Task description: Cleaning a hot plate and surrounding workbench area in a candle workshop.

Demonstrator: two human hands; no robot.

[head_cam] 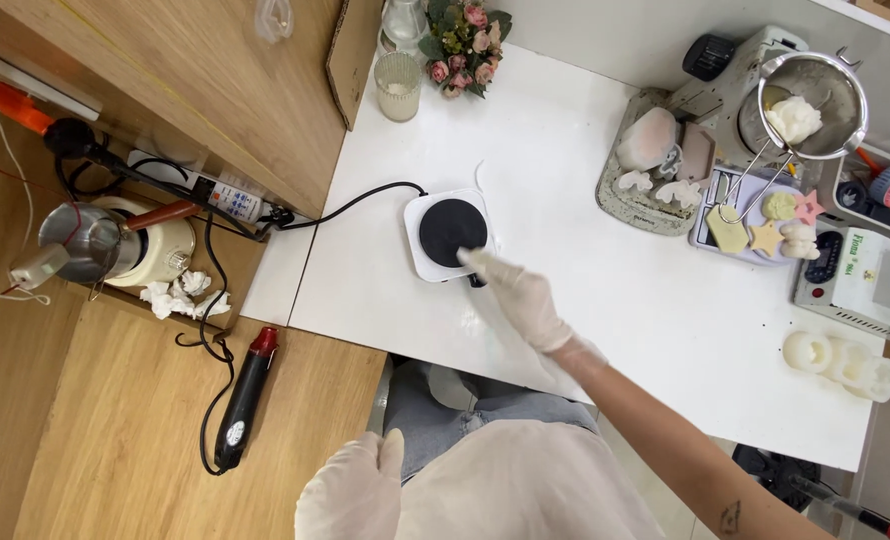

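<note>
My right hand point(520, 297), in a thin white glove, reaches with flat, spread fingers to the front edge of a small white hot plate point(447, 233) with a round black top. The fingertips touch or hover at its near corner; I cannot tell which. It holds nothing. My left hand point(350, 490), also gloved, hangs low near my lap, fingers together and slightly curled, holding nothing. A metal strainer-like pot point(813, 105) with a white lump of wax stands at the far right.
White table point(585, 180) with a black cord to a power strip point(223, 198). A glass jar point(398, 86) and flowers point(462, 42) at the back. Wax shapes on trays point(755, 235), white candles point(840, 362) right. A heat gun point(245, 400) and metal pitcher point(85, 245) on the wooden bench left.
</note>
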